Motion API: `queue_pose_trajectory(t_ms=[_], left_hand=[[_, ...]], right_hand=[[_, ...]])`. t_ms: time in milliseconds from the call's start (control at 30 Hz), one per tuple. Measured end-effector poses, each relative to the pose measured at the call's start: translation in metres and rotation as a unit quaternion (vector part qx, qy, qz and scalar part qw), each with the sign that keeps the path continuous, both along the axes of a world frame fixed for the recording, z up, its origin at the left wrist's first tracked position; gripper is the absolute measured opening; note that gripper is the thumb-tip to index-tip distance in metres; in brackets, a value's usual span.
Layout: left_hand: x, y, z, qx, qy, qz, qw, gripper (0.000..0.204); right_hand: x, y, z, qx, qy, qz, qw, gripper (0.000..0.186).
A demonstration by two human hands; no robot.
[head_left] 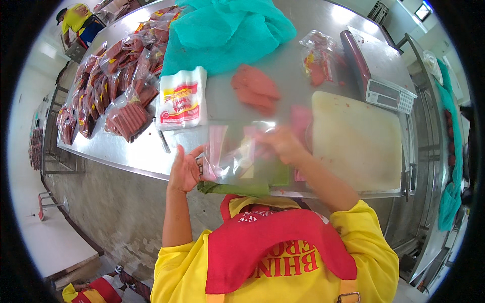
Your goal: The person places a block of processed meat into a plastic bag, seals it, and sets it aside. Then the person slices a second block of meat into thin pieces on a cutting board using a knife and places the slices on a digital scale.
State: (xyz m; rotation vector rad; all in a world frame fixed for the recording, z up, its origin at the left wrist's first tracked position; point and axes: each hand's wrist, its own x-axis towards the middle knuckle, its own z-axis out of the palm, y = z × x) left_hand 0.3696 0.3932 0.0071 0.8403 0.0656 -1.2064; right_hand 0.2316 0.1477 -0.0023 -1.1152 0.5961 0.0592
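A clear plastic bag (230, 164) with pale pink and yellow showing on or through it lies across the table's near edge. My right hand (284, 145), slightly blurred, has its fingers closed on the bag's right part. At the bag's left edge is my left hand (186, 169), palm up, thumb spread away from the fingers; the fingertips are partly hidden by the bag. Green cloth or plastic (235, 189) lies under the bag. Just beyond it, reddish-pink meat slices (255, 88) lie in a loose stack. A stack of printed white bags (181, 101) sits to the left.
A white cutting board (356, 141) and a digital scale (389, 96) stand at right. Beyond the slices lies a partly filled clear pack (319, 58). Packed sausages (128, 118) pile up at left, beside teal sheeting (227, 33). A dark pen (163, 141) rests near the edge.
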Motion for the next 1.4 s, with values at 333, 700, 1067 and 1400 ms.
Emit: queue_pose_trajectory(t_ms=[333,700,1067,1400], left_hand=[[-0.059,-0.013,-0.004,0.447,-0.708,0.032,0.545,0.052],[-0.124,-0.063,-0.037,0.331,-0.783,-0.151,0.505,0.048],[-0.113,-0.073,-0.013,0.355,-0.732,-0.178,0.554,0.04],[-0.116,-0.084,-0.051,0.327,-0.786,-0.078,0.52,0.046]], right_hand=[[0.019,-0.059,-0.009,-0.552,-0.086,-0.043,0.828,0.033],[0.131,-0.11,0.002,-0.594,0.008,0.025,0.804,0.054],[-0.067,-0.066,0.051,-0.315,-0.168,0.083,0.93,0.054],[-0.083,-0.05,0.062,-0.714,-0.122,0.108,0.681,0.021]])
